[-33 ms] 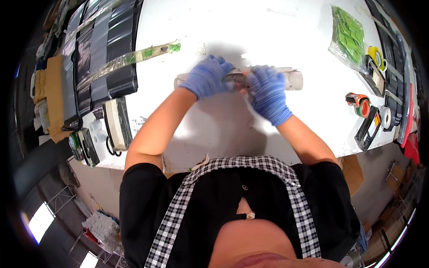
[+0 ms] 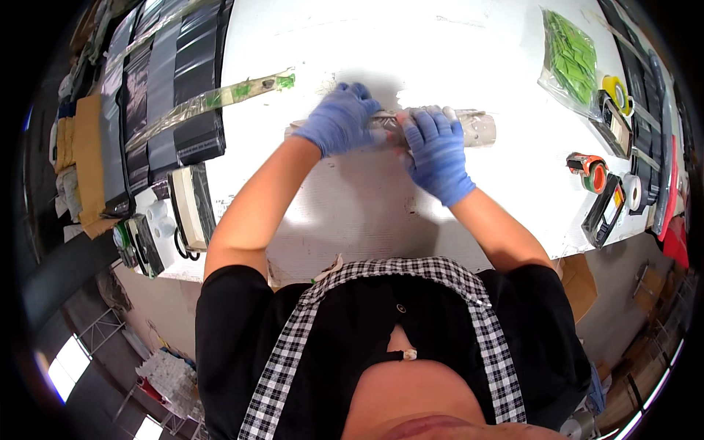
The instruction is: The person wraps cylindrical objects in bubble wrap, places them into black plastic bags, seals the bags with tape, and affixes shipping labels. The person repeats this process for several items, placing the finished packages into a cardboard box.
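A greyish-beige roll (image 2: pixel 480 130) lies crosswise on the white table (image 2: pixel 352 213), and both my hands are on it. My left hand (image 2: pixel 341 121), in a blue knitted glove, is closed around its left part, with the thumb along the near side. Just right of the middle, my right hand (image 2: pixel 438 150), in a matching glove, grips the roll with its fingers close together over the top. Only the roll's right end and a small stretch at the left and between the hands show; some fingertips are blurred.
Stacked dark plastic packs (image 2: pixel 169 88) fill the left side, with a black-edged tray (image 2: pixel 192 205) and white rolls (image 2: pixel 159 218) below. At right are a bag of green strips (image 2: pixel 570 59), yellow tape (image 2: pixel 616 94), an orange tape dispenser (image 2: pixel 589 167) and a black-framed box (image 2: pixel 606 211).
My right hand has flattened, its curled fingers now reaching forward over the roll. The dark patch seen between my hands is mostly covered. My left hand has barely shifted.
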### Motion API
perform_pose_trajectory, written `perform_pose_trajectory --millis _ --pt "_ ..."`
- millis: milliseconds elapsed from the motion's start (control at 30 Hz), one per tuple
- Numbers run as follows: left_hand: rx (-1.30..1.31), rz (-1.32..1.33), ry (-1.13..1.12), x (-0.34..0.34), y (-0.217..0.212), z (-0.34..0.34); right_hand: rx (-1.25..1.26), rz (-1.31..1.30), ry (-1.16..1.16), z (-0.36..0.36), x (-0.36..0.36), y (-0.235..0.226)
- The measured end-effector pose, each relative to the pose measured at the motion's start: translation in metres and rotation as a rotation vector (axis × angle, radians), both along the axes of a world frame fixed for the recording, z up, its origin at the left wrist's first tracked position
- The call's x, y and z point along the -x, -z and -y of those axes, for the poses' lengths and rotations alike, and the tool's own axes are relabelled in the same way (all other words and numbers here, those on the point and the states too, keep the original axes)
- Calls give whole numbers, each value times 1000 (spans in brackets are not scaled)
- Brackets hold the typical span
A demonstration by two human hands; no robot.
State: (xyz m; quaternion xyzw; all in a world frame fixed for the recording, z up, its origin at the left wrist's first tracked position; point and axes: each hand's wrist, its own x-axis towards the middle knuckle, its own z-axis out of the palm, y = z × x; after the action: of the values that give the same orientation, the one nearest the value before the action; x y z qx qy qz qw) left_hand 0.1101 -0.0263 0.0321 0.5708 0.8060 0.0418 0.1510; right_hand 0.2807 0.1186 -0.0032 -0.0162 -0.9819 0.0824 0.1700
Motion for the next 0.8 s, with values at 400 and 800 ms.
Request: perform_pose_trajectory --millis 400,800 --pt "57 -295 -204 29 -63 -66 -142 -266 33 -64 83 -64" --pt "-57 -32 -158 -93 -17 18 48 401 -96 -9 -20 -70"
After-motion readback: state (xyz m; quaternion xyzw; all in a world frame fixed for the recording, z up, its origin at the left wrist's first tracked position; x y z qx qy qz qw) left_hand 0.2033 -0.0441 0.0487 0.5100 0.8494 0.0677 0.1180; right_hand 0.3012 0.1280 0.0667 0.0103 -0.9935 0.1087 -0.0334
